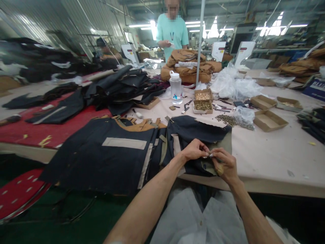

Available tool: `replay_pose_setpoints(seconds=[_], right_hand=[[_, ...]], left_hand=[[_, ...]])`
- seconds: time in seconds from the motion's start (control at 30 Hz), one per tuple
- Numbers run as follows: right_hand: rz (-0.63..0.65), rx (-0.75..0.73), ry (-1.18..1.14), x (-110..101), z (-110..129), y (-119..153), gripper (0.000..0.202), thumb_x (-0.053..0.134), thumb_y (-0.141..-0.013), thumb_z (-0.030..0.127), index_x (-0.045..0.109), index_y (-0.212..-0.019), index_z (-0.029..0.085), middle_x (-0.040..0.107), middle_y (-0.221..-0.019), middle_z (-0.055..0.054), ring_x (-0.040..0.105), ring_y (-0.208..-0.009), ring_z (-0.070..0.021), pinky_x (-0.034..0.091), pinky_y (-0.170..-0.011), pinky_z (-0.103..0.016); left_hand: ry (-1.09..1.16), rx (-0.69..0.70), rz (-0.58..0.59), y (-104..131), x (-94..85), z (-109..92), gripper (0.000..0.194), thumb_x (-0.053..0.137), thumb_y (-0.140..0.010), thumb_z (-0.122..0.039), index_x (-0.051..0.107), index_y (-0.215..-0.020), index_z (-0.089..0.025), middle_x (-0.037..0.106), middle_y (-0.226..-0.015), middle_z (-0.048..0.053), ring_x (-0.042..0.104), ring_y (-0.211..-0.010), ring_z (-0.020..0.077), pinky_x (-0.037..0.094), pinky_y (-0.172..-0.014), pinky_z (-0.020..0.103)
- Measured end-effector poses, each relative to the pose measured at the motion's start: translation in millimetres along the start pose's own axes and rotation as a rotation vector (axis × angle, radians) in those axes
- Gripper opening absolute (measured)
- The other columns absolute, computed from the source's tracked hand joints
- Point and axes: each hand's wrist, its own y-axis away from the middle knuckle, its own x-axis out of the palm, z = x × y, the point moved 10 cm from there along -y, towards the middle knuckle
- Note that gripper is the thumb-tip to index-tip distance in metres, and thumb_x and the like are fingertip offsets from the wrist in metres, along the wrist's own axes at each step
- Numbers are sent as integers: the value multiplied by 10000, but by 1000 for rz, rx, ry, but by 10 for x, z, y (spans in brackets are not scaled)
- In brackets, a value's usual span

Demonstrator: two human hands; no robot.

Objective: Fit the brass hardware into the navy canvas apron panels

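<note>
My left hand (195,149) is closed, its fingertips pinching over a dark navy garment piece (188,125) with an olive underside. Against it, my right hand (225,165) is also closed, thumb and fingers pressed together. A tiny whitish thing shows where the fingertips meet; its kind is too small to tell. Something yellowish shows at the right hand's lower fingers. The cloth beneath is folded and rumpled, and partly hidden by both hands. Left of them, a larger dark garment panel (101,159) with a beige strip (124,143) lies over the table edge.
Small boxes of brass-coloured metal parts (203,105), loose studs (225,119) and a water bottle (175,88) stand beyond the cloth. Open cardboard trays (270,121) are at right. Dark fabric (116,84) is heaped at left. A person (172,34) stands behind brown garments (186,67).
</note>
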Motion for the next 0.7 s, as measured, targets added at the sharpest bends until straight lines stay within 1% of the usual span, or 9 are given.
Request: replay_pose_setpoints(seconds=[0.1,0.2,0.27,0.4,0.5,0.6,0.7], right_hand=[[-37,150,-97,-55,-208,-4,99,657,-904,297,720,-945,233,713,-1028,-93,696,-924,-237,577,-823,-373],[-27,372,-251,-18,-521,20,272,718,-859,390,713,-1058,203,737,-993,-95,712,-879,-245,593,-785,-369],[24,453,-286,54,-637,21,338,756,-820,434,724,-1049,187,747,-940,-91,710,-818,-238,590,-734,-347],[84,440,-233,115,-655,-31,301,774,-788,450,754,-933,187,737,-832,-59,668,-711,-205,542,-649,-297],[101,436,-223,122,-640,-26,276,738,-818,434,754,-937,186,734,-820,-51,657,-703,-200,527,-644,-293],[107,432,-160,103,-621,15,271,678,-860,399,745,-1027,198,739,-854,-51,656,-707,-199,528,-652,-303],[189,370,-58,171,-564,54,312,707,-817,332,730,-1107,220,741,-891,-42,640,-687,-191,519,-627,-302]], left_hand=[[20,-19,-24,-12,4,31,279,806,-623,-287,759,-793,-70,677,-669,54,543,-569,103,410,-561,219],[14,-14,-53,-22,-3,45,253,797,-623,-261,754,-785,-71,671,-656,48,537,-555,99,398,-542,214],[-4,-12,-52,-17,-1,44,250,795,-626,-256,760,-793,-73,682,-665,54,556,-566,108,405,-544,215],[-42,8,-25,16,6,-12,267,807,-635,-285,765,-808,-86,703,-699,58,596,-607,124,433,-573,218],[-24,36,-21,18,7,-53,279,823,-638,-311,752,-792,-90,693,-695,46,583,-604,115,434,-581,217],[22,62,-115,-4,-60,-37,284,834,-644,-314,737,-776,-82,665,-659,32,548,-578,98,406,-561,208],[120,71,-226,-6,-139,20,344,835,-659,-301,760,-901,-69,678,-677,41,568,-592,103,425,-584,211]])
